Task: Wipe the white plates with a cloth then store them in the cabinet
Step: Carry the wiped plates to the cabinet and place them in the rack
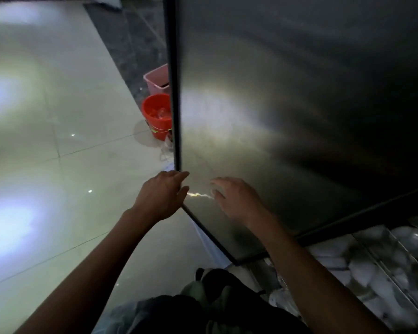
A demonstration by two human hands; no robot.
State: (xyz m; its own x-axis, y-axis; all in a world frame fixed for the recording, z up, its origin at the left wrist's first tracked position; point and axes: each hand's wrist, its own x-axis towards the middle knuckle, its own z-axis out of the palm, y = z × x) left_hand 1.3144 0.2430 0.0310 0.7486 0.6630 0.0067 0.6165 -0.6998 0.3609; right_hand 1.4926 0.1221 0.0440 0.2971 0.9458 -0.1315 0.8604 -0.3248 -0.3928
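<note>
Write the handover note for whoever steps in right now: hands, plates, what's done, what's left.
Left hand: open, fingers at the steel cabinet door edge, holding nothing.
Right hand: open, flat against the door face, holding nothing.
White plates: stacked inside the cabinet at lower right.
No cloth is in either hand.
Done: plates appear stored.
Left: probably move the door shut; whether more plates wait elsewhere cannot be seen.

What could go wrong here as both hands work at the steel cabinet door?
The left hand has fingers at the edge of the steel cabinet door, where they might get pinched. The right hand lies flat on the panel. White dishes sit just inside and could be knocked; the dim light makes that harder to judge.
</note>
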